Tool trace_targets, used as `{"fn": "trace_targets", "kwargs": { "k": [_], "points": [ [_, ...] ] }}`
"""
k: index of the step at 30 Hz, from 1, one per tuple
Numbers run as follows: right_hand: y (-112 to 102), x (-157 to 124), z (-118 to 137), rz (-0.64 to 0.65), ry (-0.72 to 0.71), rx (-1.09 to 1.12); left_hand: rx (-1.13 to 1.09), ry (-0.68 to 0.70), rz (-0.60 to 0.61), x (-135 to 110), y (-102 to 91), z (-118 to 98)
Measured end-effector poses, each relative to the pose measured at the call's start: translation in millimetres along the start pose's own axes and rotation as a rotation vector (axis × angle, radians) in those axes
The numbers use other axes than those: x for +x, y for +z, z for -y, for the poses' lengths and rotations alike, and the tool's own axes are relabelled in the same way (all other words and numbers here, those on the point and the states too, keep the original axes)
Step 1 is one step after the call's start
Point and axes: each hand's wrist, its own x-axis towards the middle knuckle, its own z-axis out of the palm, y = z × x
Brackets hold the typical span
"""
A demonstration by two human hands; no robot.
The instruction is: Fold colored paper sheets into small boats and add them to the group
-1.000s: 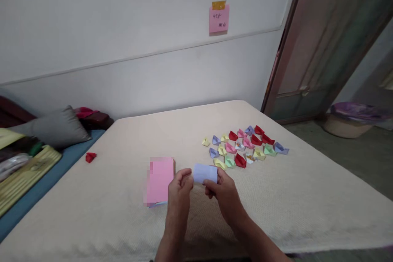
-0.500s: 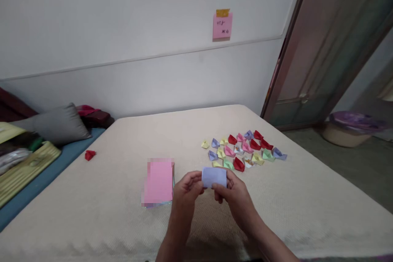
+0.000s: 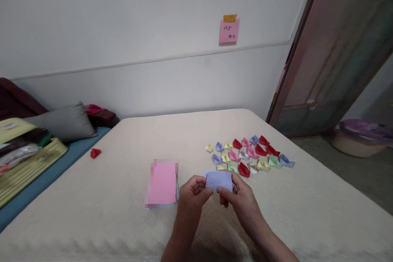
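Both my hands hold a small lavender sheet of paper [image 3: 218,180] above the cream bedspread [image 3: 129,159]. My left hand [image 3: 193,192] pinches its left edge and my right hand [image 3: 238,198] pinches its lower right edge, fingers curled closed. To the left of my hands lies a stack of coloured paper with a pink sheet on top [image 3: 162,183]. Just beyond my hands sits a cluster of several small folded paper boats [image 3: 250,155] in red, pink, yellow, green and purple.
A single red folded piece [image 3: 95,153] lies near the bed's left edge. A grey pillow [image 3: 64,122] and yellow bundles [image 3: 24,159] sit on a blue mat at left. A pink note [image 3: 229,31] is stuck on the wall. A door [image 3: 331,49] and a basin [image 3: 359,136] stand at right.
My hands have drawn closer together on the lavender paper, and it now sits lower between them. The view has shifted slightly.
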Motion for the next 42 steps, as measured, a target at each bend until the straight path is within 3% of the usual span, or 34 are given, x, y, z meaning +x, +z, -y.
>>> {"fn": "trace_targets", "kwargs": {
  "k": [7,11,15,22,28,35,38,42],
  "points": [
    [4,-2,2,-0.011,0.006,-0.022,-0.001,-0.055,0.007,2,1.8,2],
    [-1,1,2,0.007,-0.028,0.018,-0.072,-0.081,-0.094,4,-2.9,2],
    [-7,2,5,-0.061,-0.079,0.041,-0.154,-0.079,-0.171,5,-9.5,-3],
    [-2,-9,18,-0.023,-0.094,0.057,-0.156,-0.095,-0.145,5,-9.4,-3],
    [-7,-12,18,-0.127,-0.194,-0.050,-0.062,-0.029,-0.256,13,-11.2,13],
    [-2,-15,9,0.115,-0.111,-0.053,0.324,0.280,-0.188,4,-9.6,2],
    [-3,-13,5,0.084,-0.155,-0.139,0.324,0.333,-0.177,1,-8.4,0],
    [-7,-12,5,-0.006,-0.213,-0.206,0.132,0.244,-0.142,1,-9.9,5]
  ]
}}
